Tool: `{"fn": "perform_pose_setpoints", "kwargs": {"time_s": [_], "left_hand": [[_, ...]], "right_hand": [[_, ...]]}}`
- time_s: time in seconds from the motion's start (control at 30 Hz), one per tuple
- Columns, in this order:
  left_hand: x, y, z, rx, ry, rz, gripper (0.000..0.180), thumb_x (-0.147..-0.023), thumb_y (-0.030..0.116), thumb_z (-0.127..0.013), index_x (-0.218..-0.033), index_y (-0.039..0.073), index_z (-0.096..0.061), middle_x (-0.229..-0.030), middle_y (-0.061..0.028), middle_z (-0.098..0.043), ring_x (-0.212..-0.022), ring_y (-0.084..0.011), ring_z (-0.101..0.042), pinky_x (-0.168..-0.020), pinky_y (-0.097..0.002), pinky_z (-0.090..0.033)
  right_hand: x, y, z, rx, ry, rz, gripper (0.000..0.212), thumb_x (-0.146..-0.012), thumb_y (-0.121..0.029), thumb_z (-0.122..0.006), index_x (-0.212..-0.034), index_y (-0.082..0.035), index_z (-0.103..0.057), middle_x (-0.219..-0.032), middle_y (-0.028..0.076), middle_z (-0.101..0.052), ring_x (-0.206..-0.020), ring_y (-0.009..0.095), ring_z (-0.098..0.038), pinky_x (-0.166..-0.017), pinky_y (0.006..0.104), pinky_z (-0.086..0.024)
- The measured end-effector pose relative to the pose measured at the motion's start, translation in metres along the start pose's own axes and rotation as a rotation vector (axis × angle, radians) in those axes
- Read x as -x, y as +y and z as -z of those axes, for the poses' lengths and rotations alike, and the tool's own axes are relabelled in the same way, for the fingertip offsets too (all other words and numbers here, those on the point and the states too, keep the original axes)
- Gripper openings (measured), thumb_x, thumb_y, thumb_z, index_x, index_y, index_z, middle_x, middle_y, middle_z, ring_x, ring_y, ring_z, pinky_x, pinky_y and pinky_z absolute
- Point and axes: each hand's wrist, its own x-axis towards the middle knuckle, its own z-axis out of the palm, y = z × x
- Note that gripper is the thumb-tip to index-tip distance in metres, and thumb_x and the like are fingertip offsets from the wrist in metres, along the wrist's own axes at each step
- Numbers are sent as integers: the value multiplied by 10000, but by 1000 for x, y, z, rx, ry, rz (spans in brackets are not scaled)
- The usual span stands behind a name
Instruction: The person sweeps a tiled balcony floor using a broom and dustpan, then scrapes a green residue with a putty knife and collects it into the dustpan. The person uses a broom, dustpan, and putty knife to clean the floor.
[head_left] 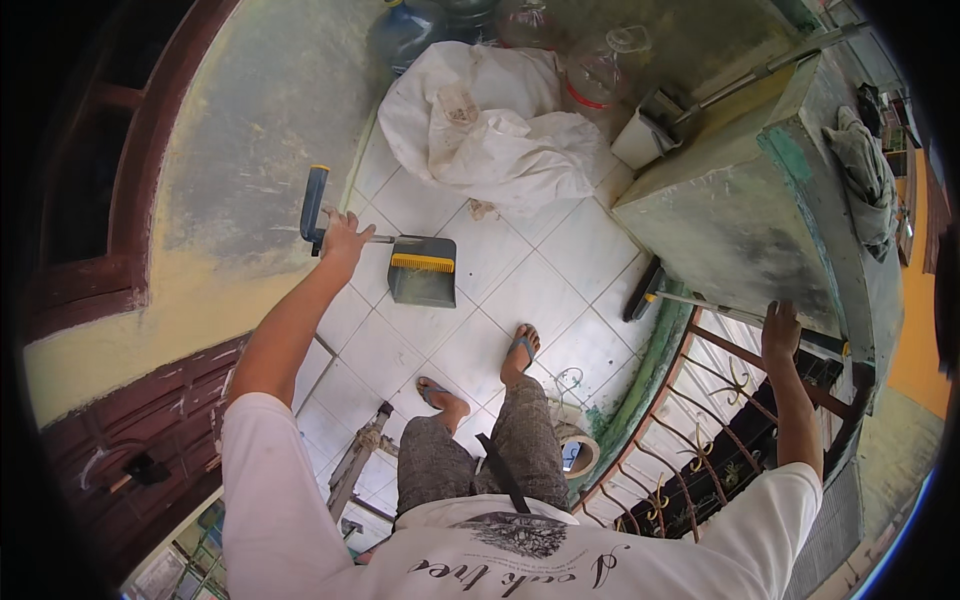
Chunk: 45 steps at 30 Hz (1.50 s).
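My left hand (345,240) is closed around the long handle of a dustpan (424,285), near its dark angled grip (312,205). The pan is dark grey with a yellow comb strip, and it is over the white tiles in front of me. At the right, my right hand (781,332) grips the stick of a broom (643,290) close to its dark end. The broom's dark head is beside the base of the concrete block, apart from the dustpan. A small brownish scrap (482,209) lies on the tiles by the sack.
A large white sack (490,135) lies by the far wall, with several big plastic water bottles (405,35) behind it. A concrete block (735,205) stands at the right, above a curved metal railing (690,440). A wooden frame (358,450) is by my left leg.
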Motion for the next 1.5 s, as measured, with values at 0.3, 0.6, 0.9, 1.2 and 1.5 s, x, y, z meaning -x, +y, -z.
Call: {"fn": "perform_pose_setpoints", "kwargs": {"time_s": [0.3, 0.6, 0.9, 1.2, 1.5], "left_hand": [[68, -38, -52, 381, -144, 80, 442, -1007, 153, -492, -1437, 233, -558, -1108, -116, -699, -1034, -297, -709, -820, -390, -558], [265, 36, -163, 1235, -499, 480, 563, -842, 143, -559, -1406, 141, -562, -1175, -200, -707, -1065, -374, -693, -912, -489, -557], [370, 294, -213, 2368, -603, 883, 278, -763, 104, -603, -954, -68, -709, -796, -271, -695, -715, -353, -714, -577, -420, -540], [380, 577, -198, 2079, -158, 443, 174, -784, 64, -657, -901, 25, -780, -878, -187, -752, -792, -293, -747, -699, -400, -583], [427, 534, -145, 3236, -696, 1748, 276, -796, 119, -573, -922, -89, -703, -777, -192, -683, -635, -237, -642, -573, -424, -507]], "right_hand": [[-49, 103, -73, 417, -259, 173, 208, -915, -275, -643, -946, -157, -812, -1014, 72, -771, -956, 245, -743, -788, 380, -547], [-3, 42, 131, 357, -310, 467, 276, -881, -246, -664, -1150, -187, -651, -1023, 54, -751, -994, 251, -732, -870, 393, -538], [62, 27, 327, 64, -522, 531, 555, -779, -294, -643, -1304, -112, -650, -1235, 211, -686, -1194, 373, -637, -1015, 452, -505], [179, -199, 412, -357, -461, 993, 430, -863, -250, -652, -1218, -8, -667, -883, 222, -722, -847, 346, -712, -774, 448, -531], [231, -571, 428, -543, -679, 1291, 568, -963, -221, -573, -1505, -81, -474, -899, 113, -700, -758, 153, -655, -628, 327, -536]]}}
